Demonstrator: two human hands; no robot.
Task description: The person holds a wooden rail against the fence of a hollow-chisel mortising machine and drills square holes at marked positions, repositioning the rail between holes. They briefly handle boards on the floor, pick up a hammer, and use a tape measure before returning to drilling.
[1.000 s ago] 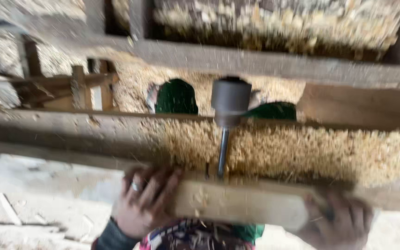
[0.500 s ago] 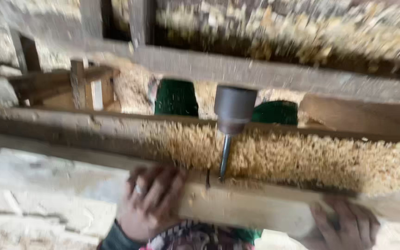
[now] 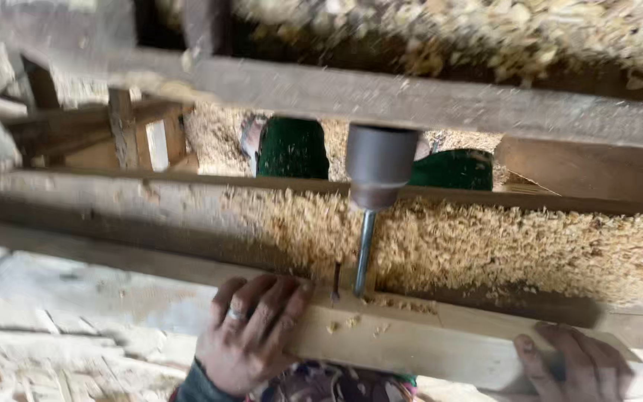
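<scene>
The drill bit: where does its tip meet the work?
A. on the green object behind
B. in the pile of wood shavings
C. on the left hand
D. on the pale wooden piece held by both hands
D: the drill bit comes down onto the pale wooden piece, between the left hand and the right hand.

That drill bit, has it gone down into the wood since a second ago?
Cannot tell. The drill bit meets the wooden bar beside the same dark hole as before; blur hides any sinking.

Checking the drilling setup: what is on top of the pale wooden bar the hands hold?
On the pale wooden bar: the drill bit, loose chips, left hand and right hand. The wood under the fingers is hidden.
</scene>
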